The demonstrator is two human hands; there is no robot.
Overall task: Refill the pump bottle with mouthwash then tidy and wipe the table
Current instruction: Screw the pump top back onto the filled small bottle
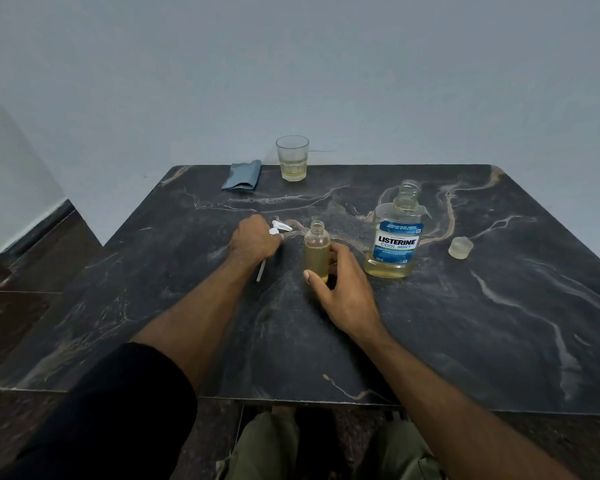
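One upright pump bottle (317,249), uncapped

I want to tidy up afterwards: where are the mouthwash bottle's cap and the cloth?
cap (460,248), head view, on its side wall.
cloth (242,176), head view, on the middle of its folded face.

1. There is 1 view only, from a head-worn camera, so no second view shares any part of the scene.
2. It looks forward and down over a dark table (465,341), facing a plain wall (291,64) behind the far edge.
3. The wide lens bends the table edges; forearms enter from the bottom.
4. The near edge and the person's knees lie close below; the far edge is well off.
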